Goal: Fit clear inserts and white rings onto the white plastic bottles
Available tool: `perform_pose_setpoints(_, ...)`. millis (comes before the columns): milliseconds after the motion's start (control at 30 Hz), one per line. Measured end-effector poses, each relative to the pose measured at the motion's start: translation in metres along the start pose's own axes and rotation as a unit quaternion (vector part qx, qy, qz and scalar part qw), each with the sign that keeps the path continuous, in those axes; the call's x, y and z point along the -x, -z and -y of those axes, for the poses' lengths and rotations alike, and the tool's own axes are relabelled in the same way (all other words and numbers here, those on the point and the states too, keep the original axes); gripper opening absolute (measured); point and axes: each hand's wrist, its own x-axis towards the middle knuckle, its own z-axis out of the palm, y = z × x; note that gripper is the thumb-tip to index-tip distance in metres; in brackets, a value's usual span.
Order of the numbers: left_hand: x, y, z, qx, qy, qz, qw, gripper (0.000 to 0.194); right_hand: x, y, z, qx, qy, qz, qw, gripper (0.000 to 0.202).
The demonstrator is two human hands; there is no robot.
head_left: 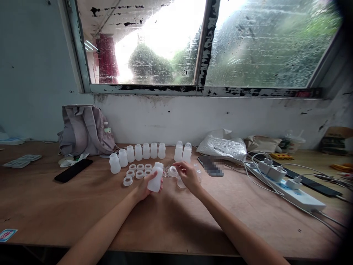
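A frosted white baby bottle, open at the top and slightly tilted, is wrapped in my left hand above the table. Just to its right, my right hand pinches a white bottle collar with a translucent part in it; fine detail is too small to make out. Behind and left of the bottle lie several white collar rings. Clear domed pieces sit under my right hand, partly hidden. Farther back stand a curved row of uncapped bottles and two bottles with clear caps.
On the left are a grey backpack and a black phone. A second phone and a silver plastic bag lie right of the bottles. A white power strip with plugs and cables occupies the right side.
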Motion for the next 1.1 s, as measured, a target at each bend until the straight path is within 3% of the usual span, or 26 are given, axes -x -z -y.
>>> perform_pose_setpoints(133,-0.004,-0.002,0.001,-0.074,-0.082,-0.129,0.985,0.034,0.010,-0.013,-0.001,0.133,0.066,0.128,0.981,0.014)
perform_pose_setpoints(233,-0.006,-0.003,0.003,-0.111,-0.128,-0.169,0.971,0.030,0.018,-0.020,-0.003,0.185,0.095,0.180,0.961,0.014)
perform_pose_setpoints(367,-0.007,-0.002,0.005,-0.202,-0.194,-0.187,0.941,0.032,0.018,-0.019,0.003,0.173,0.106,0.151,0.967,0.014)
perform_pose_setpoints(500,-0.011,0.003,0.006,-0.343,-0.226,-0.210,0.887,0.043,0.007,-0.016,0.021,0.128,0.111,0.091,0.981,0.024)
perform_pose_setpoints(600,-0.013,0.006,0.007,-0.404,-0.236,-0.211,0.858,0.050,-0.004,-0.019,0.031,0.163,0.148,0.111,0.969,0.018)
perform_pose_setpoints(733,-0.011,0.007,0.005,-0.410,-0.237,-0.240,0.848,0.067,-0.028,-0.016,0.034,0.225,0.197,0.145,0.943,0.012)
perform_pose_setpoints(833,-0.007,0.005,0.000,-0.409,-0.265,-0.275,0.829,0.064,-0.056,-0.003,0.029,0.286,0.190,0.117,0.932,0.011)
perform_pose_setpoints(967,-0.002,0.003,-0.002,-0.499,-0.276,-0.190,0.799,0.026,-0.092,0.007,0.009,0.404,0.109,0.065,0.906,0.010)
perform_pose_setpoints(1100,0.000,0.001,0.007,-0.579,-0.259,-0.094,0.767,0.023,-0.110,-0.006,-0.021,0.433,0.022,0.049,0.900,0.012)
